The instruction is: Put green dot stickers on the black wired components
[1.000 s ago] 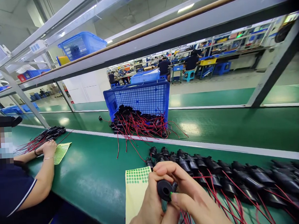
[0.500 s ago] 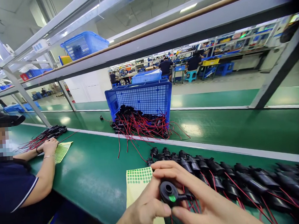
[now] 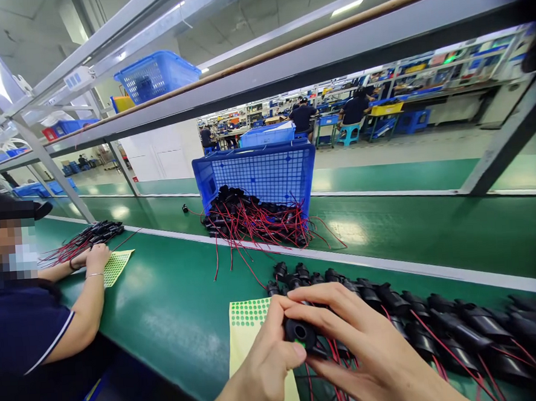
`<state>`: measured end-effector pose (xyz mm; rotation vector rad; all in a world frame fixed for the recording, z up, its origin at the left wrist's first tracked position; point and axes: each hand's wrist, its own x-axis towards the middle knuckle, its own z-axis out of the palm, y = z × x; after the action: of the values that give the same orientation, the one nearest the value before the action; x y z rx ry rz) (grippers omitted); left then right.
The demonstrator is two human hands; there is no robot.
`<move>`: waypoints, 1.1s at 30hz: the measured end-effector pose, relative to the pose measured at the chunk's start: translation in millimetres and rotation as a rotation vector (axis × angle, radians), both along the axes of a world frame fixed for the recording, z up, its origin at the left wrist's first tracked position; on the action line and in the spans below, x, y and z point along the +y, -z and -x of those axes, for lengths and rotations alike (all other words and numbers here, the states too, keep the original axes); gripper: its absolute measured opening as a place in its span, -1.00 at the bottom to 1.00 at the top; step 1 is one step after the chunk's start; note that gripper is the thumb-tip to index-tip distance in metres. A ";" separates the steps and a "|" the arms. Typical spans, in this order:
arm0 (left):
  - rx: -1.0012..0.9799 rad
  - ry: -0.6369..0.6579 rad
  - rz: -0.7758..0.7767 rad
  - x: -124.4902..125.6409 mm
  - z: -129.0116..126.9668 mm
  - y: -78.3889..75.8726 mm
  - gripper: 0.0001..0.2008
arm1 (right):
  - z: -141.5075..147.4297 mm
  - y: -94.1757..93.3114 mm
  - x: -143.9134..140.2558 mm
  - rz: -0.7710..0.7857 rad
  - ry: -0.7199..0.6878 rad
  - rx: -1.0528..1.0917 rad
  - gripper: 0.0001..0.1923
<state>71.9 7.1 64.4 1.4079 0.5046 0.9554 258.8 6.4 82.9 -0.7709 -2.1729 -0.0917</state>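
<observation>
Both of our hands meet low in the head view over the green bench top (image 3: pixel 176 327). Left hand (image 3: pixel 256 376): fingers curled, thumb tip pressed to the rim of a small round black part (image 3: pixel 300 333), pinching it. Right hand (image 3: pixel 372 357): fingers spread and arched over the same part, index running across its top, fingertips steadying it from the far side. The part sits between the two hands, its open face turned toward us, with a small green dot (image 3: pixel 298 344) on its lower edge just by the left thumb. Red leads (image 3: pixel 337 365) trail from under the right palm.

Just beyond the left hand lies a yellow sheet of green dot stickers (image 3: pixel 250 322), partly covered by that hand. Beyond and to the right of the right hand runs a row of black parts with red wires (image 3: pixel 439 329), laid side by side on the bench. Farther out, straight ahead of both hands, a blue mesh crate (image 3: pixel 257 174) stands tipped on its side with a pile of wired parts (image 3: pixel 251 222) spilling from it.

Well off to the left, a co-worker's hand (image 3: pixel 96 259) rests on another sticker sheet (image 3: pixel 115 265) beside a bundle of wired parts (image 3: pixel 88 235).
</observation>
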 end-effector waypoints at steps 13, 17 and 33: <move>0.029 -0.097 0.021 -3.4 -5.8 11.9 -0.56 | 5.4 0.7 -1.5 -0.104 0.029 -0.048 -0.67; -0.122 0.009 0.088 2.1 -8.2 13.3 -0.60 | 3.6 -1.2 -0.3 -0.077 0.018 -0.029 -0.65; -0.170 0.021 0.052 0.6 -6.5 28.3 -0.53 | 2.0 -1.6 -0.6 -0.009 -0.025 -0.009 -0.61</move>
<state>78.3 7.7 36.2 1.2703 0.3838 1.0277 256.8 5.8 84.5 -0.7395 -2.1889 -0.0918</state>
